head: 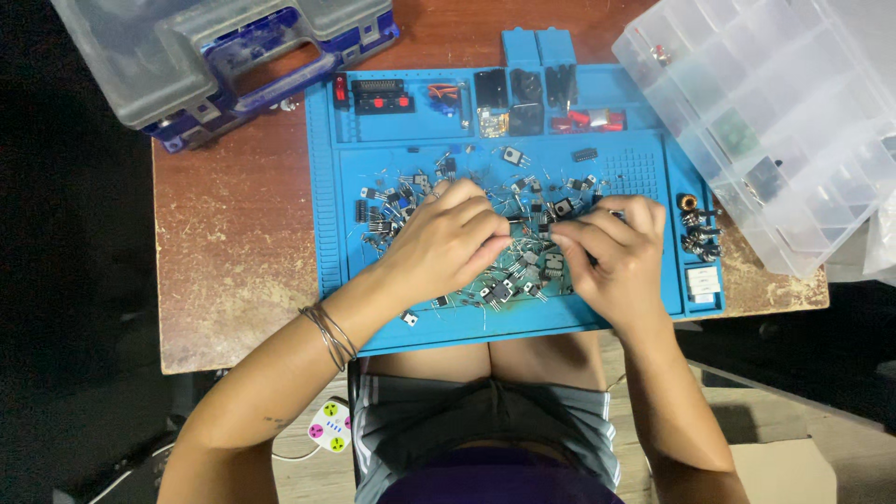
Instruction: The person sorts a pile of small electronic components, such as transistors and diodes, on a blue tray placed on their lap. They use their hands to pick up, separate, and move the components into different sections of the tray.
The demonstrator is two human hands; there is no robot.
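Observation:
A blue work mat [327, 215] lies on a worn wooden table [233, 243]. Scattered over its middle is a heap of small electronic parts [411, 187], black bodies with thin metal legs. My left hand [443, 238] rests on the heap with fingers curled, fingertips touching the parts near the centre. My right hand [611, 252] lies beside it, fingers bent and pinching among the parts at its left edge. Whether either hand holds one part I cannot tell. The hands hide the parts beneath them.
The mat's top compartments [509, 98] hold connectors, black pieces and red parts. A clear plastic divided organiser [765, 121] leans over the table's right side. A grey-lidded blue case [224, 56] sits at the far left. A white power strip [329, 425] lies on the floor.

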